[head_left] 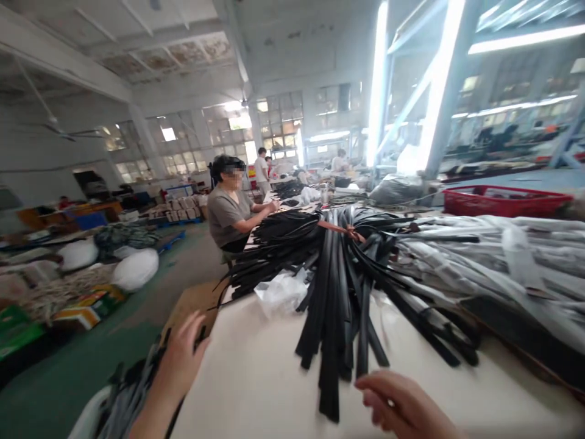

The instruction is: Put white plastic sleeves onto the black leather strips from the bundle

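My right hand [402,399] is at the front of the table with its fingers curled in a pinch. Its fingertips meet the lower end of a black strap [363,332]. That strap hangs out of a large bundle of flat black straps [326,305], bound near the top by a reddish-brown tie [340,228]. Raised over the table's left edge is my left hand [183,353], slightly blurred, fingers stretched and thumb apart. Dark strips [125,390] stand below and beside that forearm; no strap shows clearly in the left hand.
Crumpled clear plastic [283,291] lies left of the bundle on the white table [247,372]. More black straps [274,244] spread behind it. White-wrapped bundles [503,250] and a red basket [507,201] occupy the right. A co-worker [233,210] sits at the table's left side.
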A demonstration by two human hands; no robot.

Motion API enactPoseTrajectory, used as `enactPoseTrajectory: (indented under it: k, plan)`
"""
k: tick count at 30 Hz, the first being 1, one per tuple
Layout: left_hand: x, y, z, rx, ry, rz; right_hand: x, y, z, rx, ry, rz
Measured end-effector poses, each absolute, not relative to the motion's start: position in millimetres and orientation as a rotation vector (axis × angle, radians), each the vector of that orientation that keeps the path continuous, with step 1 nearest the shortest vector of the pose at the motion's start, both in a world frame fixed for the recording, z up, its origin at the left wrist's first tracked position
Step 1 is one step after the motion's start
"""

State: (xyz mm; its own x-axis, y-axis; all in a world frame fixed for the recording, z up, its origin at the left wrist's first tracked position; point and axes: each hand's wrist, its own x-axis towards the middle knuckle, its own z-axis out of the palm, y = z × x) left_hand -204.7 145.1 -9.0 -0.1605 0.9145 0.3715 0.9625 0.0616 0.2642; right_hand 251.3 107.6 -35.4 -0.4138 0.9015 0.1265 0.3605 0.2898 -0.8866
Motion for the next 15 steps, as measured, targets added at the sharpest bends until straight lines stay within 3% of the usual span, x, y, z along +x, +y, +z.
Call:
enactPoseTrajectory:
  k: [5, 10, 15]
  plan:
    - [-98.6, 238.2, -1.9, -2.372, -1.829, -0.666, 190.3, 183.9, 18.8, -0.863, -2.432, 0.373]
    - [-78.3, 243.9, 8.0, -2.353, -1.855, -0.783, 115.2, 270.4, 16.0, -0.838, -2.543, 0.298]
    - [-101.6, 177.7, 17.1, -2.173, -2.014, -1.047, 91.6, 305.5, -21.4, -0.948, -2.617, 0.352]
